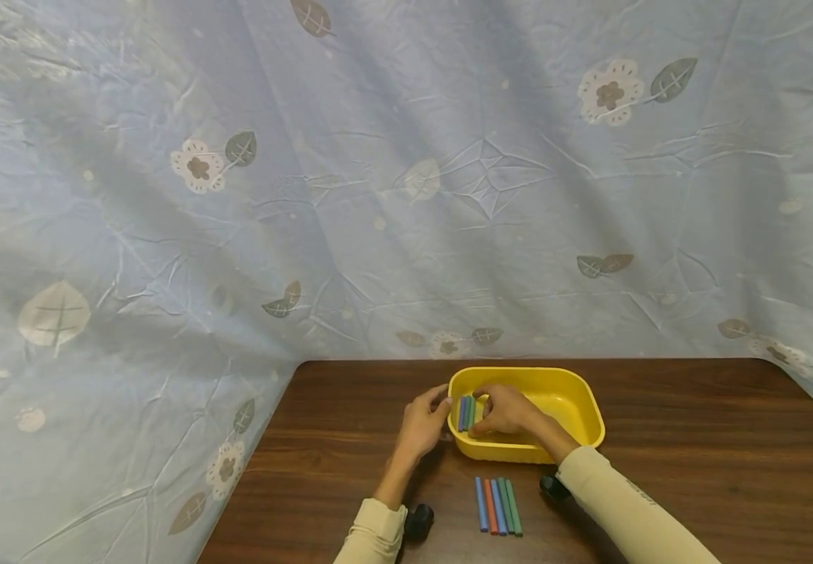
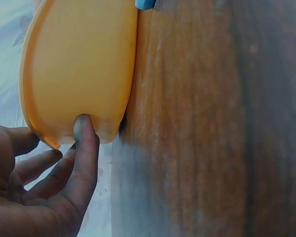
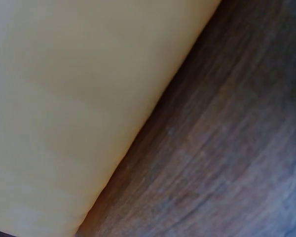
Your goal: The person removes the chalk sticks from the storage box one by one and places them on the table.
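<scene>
A yellow plastic tub (image 1: pixel 579 427) stands on the table. My left hand (image 1: pixel 424 421) holds its left end, with a finger (image 2: pixel 86 148) against the outer wall in the left wrist view. Inside the tub my right hand (image 1: pixel 508 411) reaches to the left side, thumb and fingertips at the two ends of a green stick (image 1: pixel 471 413). Beside that stick lies a blue stick (image 1: pixel 462 413). In front of the tub several slim sticks lie side by side: blue (image 1: pixel 481 505), red (image 1: pixel 490 507), another blue and green (image 1: pixel 514 507). The right wrist view shows only the tub's wall (image 3: pixel 79 98) and table, not the fingers.
The dark brown wooden table (image 1: pixel 695 454) extends to both sides. Behind and to the left hangs a pale blue cloth (image 1: pixel 392 235) with flowers and leaves. Black wrist devices (image 1: pixel 419 522) sit under both forearms.
</scene>
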`<state>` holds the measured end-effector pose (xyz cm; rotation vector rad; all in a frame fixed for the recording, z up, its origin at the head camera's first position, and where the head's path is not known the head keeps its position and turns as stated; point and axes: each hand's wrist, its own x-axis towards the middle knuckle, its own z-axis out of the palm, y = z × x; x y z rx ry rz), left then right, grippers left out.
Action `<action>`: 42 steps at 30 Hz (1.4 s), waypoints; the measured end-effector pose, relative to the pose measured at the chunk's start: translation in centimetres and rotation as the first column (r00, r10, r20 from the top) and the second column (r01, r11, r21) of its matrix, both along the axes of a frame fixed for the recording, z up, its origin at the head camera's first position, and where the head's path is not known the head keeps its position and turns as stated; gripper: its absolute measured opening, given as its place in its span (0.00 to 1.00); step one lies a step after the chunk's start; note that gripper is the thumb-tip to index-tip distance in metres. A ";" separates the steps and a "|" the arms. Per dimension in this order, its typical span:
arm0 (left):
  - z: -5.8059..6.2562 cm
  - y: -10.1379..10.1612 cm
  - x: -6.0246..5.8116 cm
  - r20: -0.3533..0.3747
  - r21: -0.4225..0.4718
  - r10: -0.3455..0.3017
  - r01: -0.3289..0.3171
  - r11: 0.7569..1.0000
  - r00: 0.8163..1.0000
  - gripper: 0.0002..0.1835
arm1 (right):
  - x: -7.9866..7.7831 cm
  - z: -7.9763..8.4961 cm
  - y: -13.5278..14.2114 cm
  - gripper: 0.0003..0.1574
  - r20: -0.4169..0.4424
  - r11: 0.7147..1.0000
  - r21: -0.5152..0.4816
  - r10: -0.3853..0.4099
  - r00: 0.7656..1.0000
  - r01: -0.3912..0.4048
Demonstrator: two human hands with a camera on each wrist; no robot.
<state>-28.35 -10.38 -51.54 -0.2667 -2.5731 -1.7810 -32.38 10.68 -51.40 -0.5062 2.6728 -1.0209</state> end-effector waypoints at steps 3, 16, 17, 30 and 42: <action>-0.1 0.0 0.0 -0.005 -0.008 -0.004 0.004 1.000 1.000 0.24 | 0.0 0.0 0.0 0.51 -0.003 1.000 -0.002 0.006 1.000 -0.006; -0.3 -0.1 0.1 0.001 -0.001 -0.003 0.003 1.000 1.000 0.24 | 0.6 0.6 0.5 0.54 -0.021 0.997 -0.075 0.016 1.000 -0.018; -0.3 -0.1 0.1 0.002 -0.001 -0.004 0.004 1.000 1.000 0.24 | 0.7 0.8 0.5 0.54 -0.021 0.997 -0.073 0.015 1.000 -0.017; -0.4 -0.2 -0.2 -0.003 0.009 -0.005 0.005 1.000 1.000 0.25 | 2.5 2.2 1.4 0.54 -0.038 0.995 -0.094 0.018 0.999 -0.022; -0.4 -0.1 -0.3 -0.021 0.002 -0.005 0.005 1.000 1.000 0.26 | 4.2 4.2 3.0 0.53 -0.108 0.987 -0.125 0.087 0.990 -0.100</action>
